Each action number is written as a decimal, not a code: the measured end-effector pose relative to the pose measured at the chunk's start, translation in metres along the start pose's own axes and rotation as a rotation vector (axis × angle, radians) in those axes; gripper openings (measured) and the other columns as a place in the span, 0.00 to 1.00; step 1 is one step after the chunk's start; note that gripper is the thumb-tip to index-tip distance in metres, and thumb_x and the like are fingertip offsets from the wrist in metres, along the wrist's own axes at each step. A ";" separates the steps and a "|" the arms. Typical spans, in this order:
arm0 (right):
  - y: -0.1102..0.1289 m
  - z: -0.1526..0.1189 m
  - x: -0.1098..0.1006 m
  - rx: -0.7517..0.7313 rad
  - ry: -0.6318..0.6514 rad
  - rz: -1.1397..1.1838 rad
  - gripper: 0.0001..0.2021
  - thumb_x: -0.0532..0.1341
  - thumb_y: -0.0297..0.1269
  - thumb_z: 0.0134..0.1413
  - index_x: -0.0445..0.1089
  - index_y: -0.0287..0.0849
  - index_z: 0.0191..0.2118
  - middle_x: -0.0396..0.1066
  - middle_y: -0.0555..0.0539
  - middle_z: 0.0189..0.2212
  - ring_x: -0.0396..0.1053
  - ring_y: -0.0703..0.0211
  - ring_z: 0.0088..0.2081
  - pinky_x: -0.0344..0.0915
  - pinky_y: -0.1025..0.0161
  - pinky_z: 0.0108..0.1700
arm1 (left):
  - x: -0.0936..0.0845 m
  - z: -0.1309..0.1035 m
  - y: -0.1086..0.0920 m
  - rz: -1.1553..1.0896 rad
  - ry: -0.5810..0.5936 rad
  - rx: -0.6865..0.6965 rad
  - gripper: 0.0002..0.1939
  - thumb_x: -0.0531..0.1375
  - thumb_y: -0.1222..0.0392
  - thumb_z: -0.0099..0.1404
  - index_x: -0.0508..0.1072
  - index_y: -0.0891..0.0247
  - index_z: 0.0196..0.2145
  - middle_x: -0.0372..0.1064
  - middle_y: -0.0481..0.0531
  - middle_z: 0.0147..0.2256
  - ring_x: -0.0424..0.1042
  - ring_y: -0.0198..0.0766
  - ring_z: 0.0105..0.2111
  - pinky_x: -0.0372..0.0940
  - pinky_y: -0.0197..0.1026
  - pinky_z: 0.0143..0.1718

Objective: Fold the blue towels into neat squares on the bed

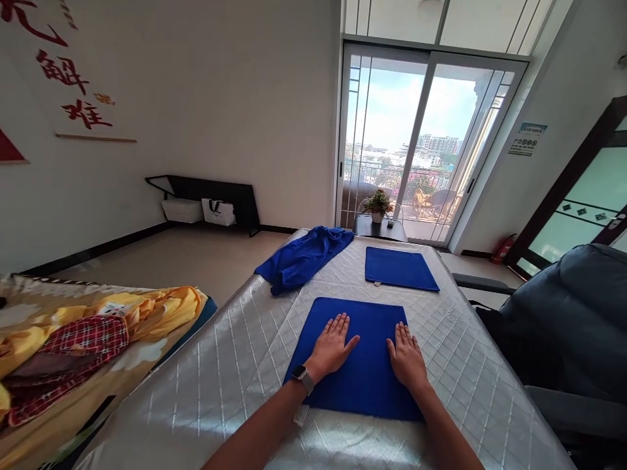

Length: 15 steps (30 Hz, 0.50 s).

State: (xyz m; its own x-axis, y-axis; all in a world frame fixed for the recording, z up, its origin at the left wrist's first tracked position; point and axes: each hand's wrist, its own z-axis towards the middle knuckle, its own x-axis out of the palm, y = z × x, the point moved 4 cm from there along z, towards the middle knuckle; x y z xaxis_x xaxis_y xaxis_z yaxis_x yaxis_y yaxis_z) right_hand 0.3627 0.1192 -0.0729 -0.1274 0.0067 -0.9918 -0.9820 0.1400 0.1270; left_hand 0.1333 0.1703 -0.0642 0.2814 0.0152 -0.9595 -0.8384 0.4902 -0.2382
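Note:
A flat, rectangular blue cloth cover (365, 365) lies smoothed out on the quilted silver mattress (220, 405), with a white tag poking out at its near left corner. My left hand (333, 349), with a watch on the wrist, rests palm down on the left half of the cloth, fingers stretched. On the right half lies my right hand (406, 359), also flat, its fingers straight. Beyond them is a second flat blue cloth (400, 269), with a small tag on its near edge. A crumpled blue cloth (308, 258) lies at the mattress's far left corner.
To the left stands a low bed with yellow (166, 313) and red plaid cloth (83, 343). A dark padded chair (568, 326) is close on the right. Past the far end, a small black table (379, 228) holds a potted plant (378, 203) before a sliding glass door (416, 150).

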 end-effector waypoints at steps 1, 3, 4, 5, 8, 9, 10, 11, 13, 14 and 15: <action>0.000 0.000 0.000 0.002 0.001 -0.007 0.33 0.37 0.47 0.70 0.40 0.31 0.73 0.37 0.41 0.74 0.35 0.56 0.73 0.34 0.54 0.72 | -0.005 -0.005 0.019 0.017 -0.016 -0.043 0.41 0.38 0.34 0.74 0.52 0.68 0.71 0.46 0.61 0.71 0.46 0.50 0.71 0.45 0.55 0.70; 0.000 -0.001 0.001 0.006 0.008 -0.026 0.33 0.37 0.47 0.70 0.40 0.30 0.73 0.37 0.41 0.74 0.35 0.55 0.73 0.34 0.54 0.71 | -0.014 -0.016 0.050 0.046 -0.045 -0.114 0.41 0.38 0.35 0.74 0.51 0.68 0.71 0.46 0.62 0.71 0.46 0.50 0.71 0.45 0.56 0.70; 0.000 -0.001 0.001 0.008 0.012 -0.036 0.34 0.37 0.47 0.70 0.40 0.30 0.73 0.36 0.41 0.74 0.35 0.54 0.73 0.34 0.53 0.71 | -0.017 -0.021 0.062 0.056 -0.051 -0.139 0.41 0.38 0.35 0.74 0.51 0.69 0.71 0.46 0.63 0.71 0.46 0.51 0.71 0.45 0.56 0.70; 0.000 -0.001 0.001 0.011 0.019 -0.047 0.34 0.37 0.47 0.70 0.40 0.30 0.73 0.37 0.41 0.74 0.35 0.54 0.73 0.34 0.52 0.71 | -0.018 -0.025 0.071 0.063 -0.051 -0.157 0.41 0.38 0.35 0.74 0.50 0.70 0.71 0.45 0.63 0.71 0.45 0.51 0.71 0.46 0.56 0.70; -0.001 0.002 -0.003 0.014 0.063 -0.084 0.34 0.38 0.48 0.70 0.41 0.30 0.73 0.38 0.41 0.73 0.36 0.51 0.73 0.34 0.50 0.71 | -0.019 -0.031 0.081 0.067 -0.044 -0.188 0.43 0.38 0.34 0.74 0.50 0.72 0.71 0.44 0.64 0.71 0.45 0.50 0.71 0.45 0.54 0.70; -0.001 0.005 -0.006 0.011 0.080 -0.091 0.34 0.38 0.48 0.70 0.42 0.30 0.73 0.39 0.41 0.73 0.37 0.50 0.73 0.34 0.49 0.71 | -0.019 -0.031 0.081 0.067 -0.047 -0.194 0.43 0.39 0.34 0.73 0.51 0.72 0.71 0.44 0.63 0.71 0.45 0.50 0.71 0.45 0.54 0.70; -0.001 0.009 -0.009 0.007 0.093 -0.091 0.34 0.37 0.48 0.70 0.43 0.30 0.73 0.40 0.41 0.73 0.37 0.51 0.73 0.35 0.49 0.71 | -0.018 -0.031 0.080 0.066 -0.052 -0.195 0.43 0.39 0.34 0.73 0.51 0.72 0.71 0.44 0.63 0.71 0.45 0.50 0.71 0.45 0.54 0.70; -0.001 0.015 -0.013 0.002 0.095 -0.085 0.34 0.37 0.48 0.70 0.43 0.30 0.73 0.40 0.42 0.73 0.37 0.51 0.73 0.35 0.50 0.71 | -0.018 -0.031 0.079 0.064 -0.058 -0.192 0.43 0.39 0.34 0.73 0.50 0.71 0.71 0.44 0.63 0.71 0.45 0.50 0.71 0.45 0.54 0.70; 0.000 0.029 -0.023 -0.007 0.070 -0.057 0.34 0.37 0.48 0.70 0.43 0.31 0.73 0.40 0.43 0.73 0.36 0.53 0.73 0.34 0.51 0.71 | -0.018 -0.030 0.078 0.062 -0.069 -0.180 0.42 0.39 0.35 0.74 0.50 0.70 0.71 0.45 0.63 0.71 0.45 0.50 0.71 0.45 0.55 0.70; 0.002 0.036 -0.026 -0.013 0.050 -0.039 0.34 0.37 0.48 0.70 0.43 0.32 0.73 0.40 0.43 0.73 0.36 0.54 0.73 0.34 0.52 0.71 | -0.018 -0.030 0.077 0.062 -0.071 -0.173 0.41 0.40 0.35 0.74 0.50 0.69 0.71 0.45 0.63 0.71 0.46 0.50 0.71 0.45 0.55 0.70; 0.003 0.044 -0.029 -0.018 0.032 -0.022 0.33 0.37 0.48 0.70 0.43 0.32 0.73 0.40 0.43 0.73 0.35 0.55 0.73 0.33 0.53 0.71 | -0.019 -0.030 0.077 0.064 -0.072 -0.169 0.41 0.40 0.35 0.74 0.51 0.69 0.71 0.45 0.63 0.71 0.46 0.50 0.71 0.45 0.55 0.70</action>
State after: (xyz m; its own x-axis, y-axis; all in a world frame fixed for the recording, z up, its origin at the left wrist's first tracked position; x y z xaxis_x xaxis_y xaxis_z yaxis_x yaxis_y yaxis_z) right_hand 0.3697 0.1631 -0.0446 -0.1095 -0.0280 -0.9936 -0.9869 0.1219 0.1053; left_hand 0.0492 0.1814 -0.0693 0.2529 0.1066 -0.9616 -0.9202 0.3334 -0.2050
